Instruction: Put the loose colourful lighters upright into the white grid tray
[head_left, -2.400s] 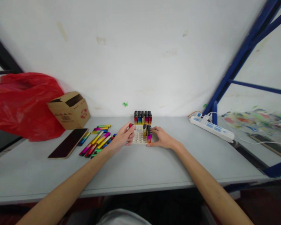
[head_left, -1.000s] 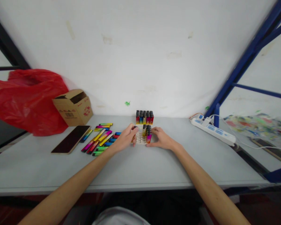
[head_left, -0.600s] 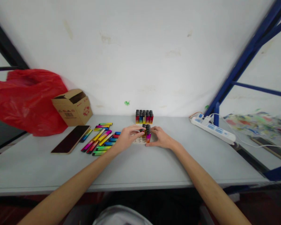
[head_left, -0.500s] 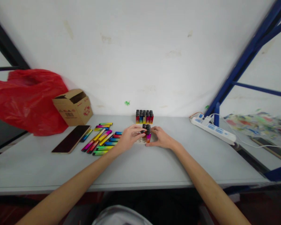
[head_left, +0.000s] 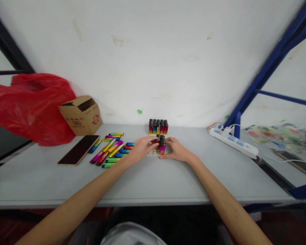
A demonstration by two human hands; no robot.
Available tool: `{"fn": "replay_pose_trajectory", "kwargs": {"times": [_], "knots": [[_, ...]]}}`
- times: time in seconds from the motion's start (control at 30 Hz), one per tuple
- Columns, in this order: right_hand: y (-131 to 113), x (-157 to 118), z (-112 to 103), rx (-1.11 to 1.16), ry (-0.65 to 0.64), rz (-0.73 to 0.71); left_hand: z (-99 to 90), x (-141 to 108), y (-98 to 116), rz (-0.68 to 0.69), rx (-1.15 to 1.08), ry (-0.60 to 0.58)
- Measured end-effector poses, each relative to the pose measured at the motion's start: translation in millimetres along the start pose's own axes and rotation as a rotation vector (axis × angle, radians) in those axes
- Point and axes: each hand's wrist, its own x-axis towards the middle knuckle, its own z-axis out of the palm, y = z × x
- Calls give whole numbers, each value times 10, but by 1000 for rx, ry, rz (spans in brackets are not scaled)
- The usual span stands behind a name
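My left hand (head_left: 142, 148) pinches a dark-topped red lighter (head_left: 157, 146) between thumb and fingers, at the left side of a small group of upright lighters (head_left: 163, 147). They stand in a pale tray with round holes (head_left: 153, 153), whose left part shows bare holes. My right hand (head_left: 177, 150) is curved round the tray's right end, thumb at the front corner and fingers behind the lighters. Left of my left hand, several loose lighters (head_left: 114, 148) in bright two-tone colours lie flat on the table. My fingers partly hide the held lighter.
A block of upright lighters (head_left: 158, 127) stands near the wall. On the left are a phone (head_left: 79, 149), an open cardboard box (head_left: 85, 117) and a red plastic bag (head_left: 40, 109). A white power strip (head_left: 233, 141) with cables lies on the right, beside a blue metal frame (head_left: 260, 73).
The view has shifted slightly. The lighter in my left hand looks more upright against the group. My right hand stays at the tray's right end.
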Motion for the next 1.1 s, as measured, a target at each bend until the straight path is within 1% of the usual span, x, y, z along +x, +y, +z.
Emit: {"fn": "replay_pose_trajectory", "kwargs": {"times": [0.07,0.17,0.23,0.33,0.43,0.53,0.6,0.67,0.7,0.8,0.87,0.97,1.1], "knots": [[-13,-2,-13,3,-4,5,-5,3,-12,2,-14,-2],[-21,-3,-23,2,-5,8,-52,35,-23,55,15,-69],[-24,-1,-22,0,-3,8,-67,54,-24,81,51,-89],[-33,4,-22,-1,-5,8,-35,42,-9,75,57,-75],[-35,-4,-46,36,-22,13,19,-6,13,21,35,-49],[12,-28,-100,173,-47,11,57,-53,16,-31,105,-33],[71,-43,-136,311,-30,63,71,-75,19,-37,164,-51],[137,-44,-157,481,37,156,67,-88,44,-38,188,-52],[168,-39,-157,585,90,207,54,-91,65,-41,194,-32],[234,-10,-120,952,273,344,-47,-100,127,-67,231,82],[256,8,-79,1134,337,402,-167,-112,112,-94,283,114],[281,19,-41,1205,321,464,-406,-152,-60,-151,420,66],[320,19,-60,1228,308,522,-736,-237,-444,-228,548,-42]]}}
